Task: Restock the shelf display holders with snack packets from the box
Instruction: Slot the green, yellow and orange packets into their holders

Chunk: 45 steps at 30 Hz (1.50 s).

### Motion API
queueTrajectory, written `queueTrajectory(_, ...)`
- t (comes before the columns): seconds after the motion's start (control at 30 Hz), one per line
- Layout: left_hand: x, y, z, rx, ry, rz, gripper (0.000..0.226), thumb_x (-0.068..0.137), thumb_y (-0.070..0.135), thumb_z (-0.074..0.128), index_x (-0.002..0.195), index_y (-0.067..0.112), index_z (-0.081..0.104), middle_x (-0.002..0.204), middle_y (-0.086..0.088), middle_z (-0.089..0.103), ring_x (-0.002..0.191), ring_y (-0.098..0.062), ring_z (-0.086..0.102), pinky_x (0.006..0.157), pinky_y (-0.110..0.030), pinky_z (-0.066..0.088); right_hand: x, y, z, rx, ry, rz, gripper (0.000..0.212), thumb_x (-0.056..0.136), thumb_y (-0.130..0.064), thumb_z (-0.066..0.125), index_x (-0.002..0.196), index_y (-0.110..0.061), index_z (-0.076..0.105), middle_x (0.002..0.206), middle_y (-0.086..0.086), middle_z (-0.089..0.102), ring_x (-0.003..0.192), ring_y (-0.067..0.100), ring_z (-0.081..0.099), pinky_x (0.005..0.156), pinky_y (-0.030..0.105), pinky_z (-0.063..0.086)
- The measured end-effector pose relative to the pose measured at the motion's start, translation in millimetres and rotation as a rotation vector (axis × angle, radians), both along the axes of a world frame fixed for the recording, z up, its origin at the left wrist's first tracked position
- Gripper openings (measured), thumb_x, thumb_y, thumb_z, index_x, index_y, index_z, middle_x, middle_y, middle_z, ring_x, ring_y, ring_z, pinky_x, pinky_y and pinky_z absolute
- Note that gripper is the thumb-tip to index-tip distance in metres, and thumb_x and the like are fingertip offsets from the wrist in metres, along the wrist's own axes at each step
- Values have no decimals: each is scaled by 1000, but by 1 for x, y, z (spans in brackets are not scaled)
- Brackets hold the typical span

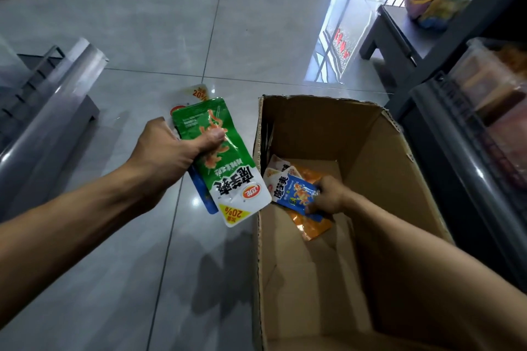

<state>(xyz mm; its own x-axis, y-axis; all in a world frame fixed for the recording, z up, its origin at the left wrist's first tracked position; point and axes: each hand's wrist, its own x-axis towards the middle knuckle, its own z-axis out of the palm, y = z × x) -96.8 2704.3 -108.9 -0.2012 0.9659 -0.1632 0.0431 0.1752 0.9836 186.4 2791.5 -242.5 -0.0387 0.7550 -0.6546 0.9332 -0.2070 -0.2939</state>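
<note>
Gripping a fanned bunch of snack packets [228, 168], green one on top, the left hand [171, 151] holds them above the floor beside the cardboard box [399, 168]. Inside it, the right hand [328, 196] pinches a blue packet [293, 191] over orange ones. Gathering continues; lifting it out likely comes next.

Daylight glare on glossy floor [333, 45], blurred, warped edges

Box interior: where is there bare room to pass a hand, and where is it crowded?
The cardboard box floor nearest the camera is bare, bordered by its near and left walls. The far-left corner is crowded: the right hand grips a blue packet over orange packets. The left hand holds the green packet outside.
</note>
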Motion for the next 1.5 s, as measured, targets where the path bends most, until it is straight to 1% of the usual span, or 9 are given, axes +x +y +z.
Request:
queueTrajectory(0.13,4,1,8,17,-1,-54,4,85,13,69,87,13,67,80,2,77,73,-16,75,58,-22,58,4,-8,43,12,190,-145,24,85,-19,76,101,-9,61,91,4,66,69,9,58,50,15,45)
queueTrajectory(0.4,23,3,36,52,-70,-204,25,70,23,72,92,13,66,83,1,77,75,-17,75,60,-24,60,25,-58,144,156,618,-360,29,87,-19,71,113,-17,59,99,2,72,78,10,72,64,23,56)
queueTrajectory(0.53,62,1,51,43,-229,-323,35,70,22,73,100,4,69,97,-13,76,87,-29,74,78,-41,59,45,-95,191,192,742,-379,42,80,-16,75,118,-6,61,105,11,74,93,25,73,82,37,59)
queueTrajectory(0.6,90,-1,59,47,-289,-352,26,74,19,75,94,3,71,90,-13,76,77,-26,74,70,-35,60,54,-117,208,160,779,-376,44,75,-15,76,116,-3,63,108,16,73,99,33,70,89,44,58)
queueTrajectory(0.73,150,-7,73,38,-393,-395,20,80,10,75,98,5,72,96,-13,76,88,-30,73,79,-40,58,81,-161,244,198,821,-382,21,83,-4,66,104,-5,65,101,12,75,86,21,72,74,28,60)
queueTrajectory(1.03,274,-38,104,-155,-595,-557,20,84,-1,70,103,-3,65,92,-19,75,78,-31,74,67,-41,59,167,-256,296,344,662,-585,52,72,5,76,118,-6,56,112,16,71,94,26,70,79,33,59)
queueTrajectory(1.2,317,-59,122,-145,-604,-546,15,85,3,71,99,2,67,91,-15,75,79,-29,74,72,-43,59,210,-313,320,414,462,-684,37,80,2,76,114,-8,65,100,9,75,85,18,70,75,32,59)
queueTrajectory(1.33,338,-80,132,81,-414,-598,12,88,7,71,99,7,67,87,-2,74,74,-15,72,63,-29,56,238,-368,332,673,197,-877,15,88,-1,68,97,-13,67,86,8,71,77,17,66,65,29,55)
queueTrajectory(1.5,370,-136,163,291,-273,-881,10,85,3,72,86,12,69,78,3,75,69,-9,73,57,-23,59,247,-418,352,919,383,-1115,25,86,2,69,107,-9,67,97,9,76,88,24,74,78,35,59)
